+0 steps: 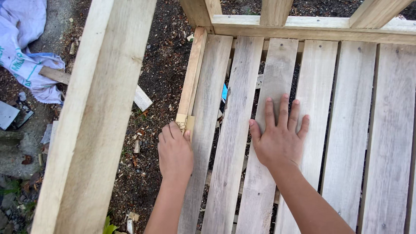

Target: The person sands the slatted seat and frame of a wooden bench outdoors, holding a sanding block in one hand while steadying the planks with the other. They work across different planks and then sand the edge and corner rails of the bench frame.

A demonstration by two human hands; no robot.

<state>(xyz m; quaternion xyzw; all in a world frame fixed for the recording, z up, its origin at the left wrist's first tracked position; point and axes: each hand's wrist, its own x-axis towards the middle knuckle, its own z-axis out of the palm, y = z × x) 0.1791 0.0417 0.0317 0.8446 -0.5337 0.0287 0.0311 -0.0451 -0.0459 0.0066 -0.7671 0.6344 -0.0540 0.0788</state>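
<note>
A slatted wooden platform (355,130) of pale weathered boards lies below me over dark soil. My right hand (279,138) rests flat, fingers spread, on the third slat from the left (271,78). My left hand (174,151) curls around the near end of a narrow wooden strip (192,73) that runs along the platform's left edge, next to the first slat (210,104). The strip's end looks rough and splintered at my fingertips.
A broad wooden post (93,117) leans diagonally across the left foreground. A frame rail with uprights (303,24) borders the far side. A white sack (21,52), wood offcuts (142,99) and debris lie on the ground at left.
</note>
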